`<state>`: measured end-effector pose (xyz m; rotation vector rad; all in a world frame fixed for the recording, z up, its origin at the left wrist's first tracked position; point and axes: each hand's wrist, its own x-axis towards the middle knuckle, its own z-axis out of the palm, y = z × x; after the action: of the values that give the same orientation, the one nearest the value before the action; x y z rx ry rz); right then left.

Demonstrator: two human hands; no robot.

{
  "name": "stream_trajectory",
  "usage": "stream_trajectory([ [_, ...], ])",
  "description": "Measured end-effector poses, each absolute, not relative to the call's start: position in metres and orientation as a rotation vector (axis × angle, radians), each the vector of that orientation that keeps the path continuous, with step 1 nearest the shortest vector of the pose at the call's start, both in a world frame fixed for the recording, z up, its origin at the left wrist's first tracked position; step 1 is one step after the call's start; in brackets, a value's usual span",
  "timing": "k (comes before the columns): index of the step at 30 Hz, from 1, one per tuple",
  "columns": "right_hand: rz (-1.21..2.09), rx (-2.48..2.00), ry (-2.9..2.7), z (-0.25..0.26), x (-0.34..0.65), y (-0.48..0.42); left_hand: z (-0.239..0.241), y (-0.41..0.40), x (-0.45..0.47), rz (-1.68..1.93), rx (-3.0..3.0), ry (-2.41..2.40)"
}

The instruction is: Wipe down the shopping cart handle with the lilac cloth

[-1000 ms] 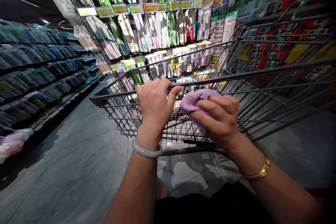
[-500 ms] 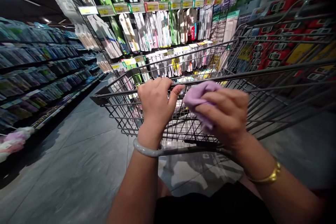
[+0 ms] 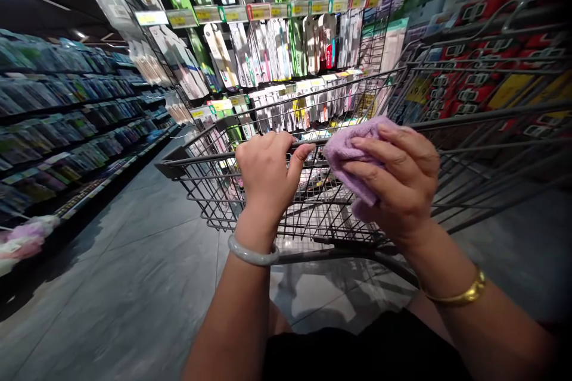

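Observation:
A dark wire shopping cart point(image 3: 223, 190) stands right in front of me, side-on. My left hand point(image 3: 268, 169) is wrapped over its top rail, thumb along the bar; a grey bangle circles that wrist. In my right hand point(image 3: 402, 172) is a bunched purple cloth point(image 3: 353, 152), gripped between fingers and palm, beside the same rail. Whether the cloth touches the rail there I cannot tell. A gold bracelet sits on the right wrist.
Beyond the cart rises a rack of hanging packaged brushes point(image 3: 268, 47) with price strips. Long stocked shelves point(image 3: 67, 107) run down the left side. Red packages point(image 3: 473, 83) hang at the right. Grey tiled floor point(image 3: 134, 286) spreads below, with fluffy pastel items point(image 3: 29, 238) at far left.
My right hand has shifted slightly right and up along the rail with the purple cloth, and more of the cloth shows. The left hand stays on the rail.

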<state>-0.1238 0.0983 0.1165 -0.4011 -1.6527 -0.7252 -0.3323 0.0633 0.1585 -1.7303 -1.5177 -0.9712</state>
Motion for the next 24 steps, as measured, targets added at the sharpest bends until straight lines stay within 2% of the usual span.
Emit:
stream_trajectory([
  [6, -0.612, -0.493, -1.374, 0.142, -0.094, 0.096, 0.157, 0.064, -0.333, -0.966, -1.729, -1.509],
  [13, -0.760, -0.438, -1.632, 0.114, -0.130, 0.091, 0.158, 0.064, -0.332, -0.942, -1.710, -1.513],
  [16, -0.716, -0.383, -1.758, 0.113, -0.130, 0.089, 0.158, 0.064, -0.332, -0.944, -1.713, -1.509],
  [20, -0.594, -0.447, -1.514, 0.128, -0.108, 0.090, 0.158, 0.065, -0.333, -0.960, -1.722, -1.502],
  [24, -0.612, -0.513, -1.454, 0.128, -0.110, 0.091, 0.157, 0.066, -0.333, -0.957, -1.712, -1.489],
])
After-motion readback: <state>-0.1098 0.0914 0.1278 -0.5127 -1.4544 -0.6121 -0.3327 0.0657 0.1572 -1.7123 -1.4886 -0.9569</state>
